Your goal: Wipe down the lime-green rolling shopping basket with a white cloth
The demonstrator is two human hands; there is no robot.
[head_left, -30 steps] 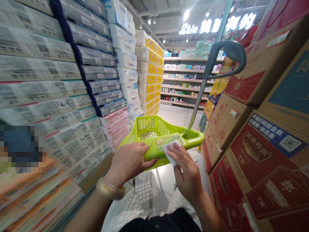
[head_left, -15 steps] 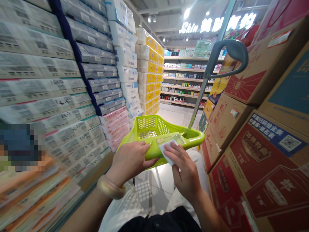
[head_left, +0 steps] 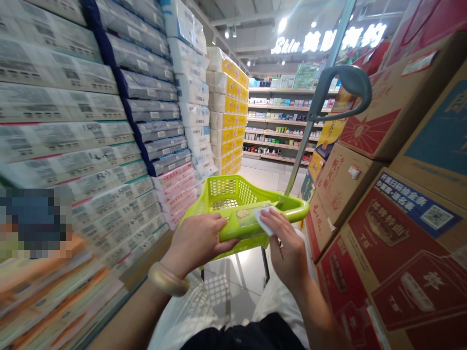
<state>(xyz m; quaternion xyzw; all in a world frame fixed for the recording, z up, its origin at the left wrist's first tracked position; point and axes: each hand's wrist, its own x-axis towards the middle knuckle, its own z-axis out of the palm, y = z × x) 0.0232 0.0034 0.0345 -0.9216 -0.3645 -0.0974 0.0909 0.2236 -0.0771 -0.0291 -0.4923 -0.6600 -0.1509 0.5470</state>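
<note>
Lime-green plastic cart (head_left: 251,192): I've left hand (head_left: 199,238) clamped on its handle (head_left: 233,232), right hand (head_left: 287,238) gripping thin white wipe (head_left: 261,220) there.

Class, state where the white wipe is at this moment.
In the head view, the white wipe is just right of centre, under the right hand, partly over the clear panel on the lime-green cart handle.
</note>
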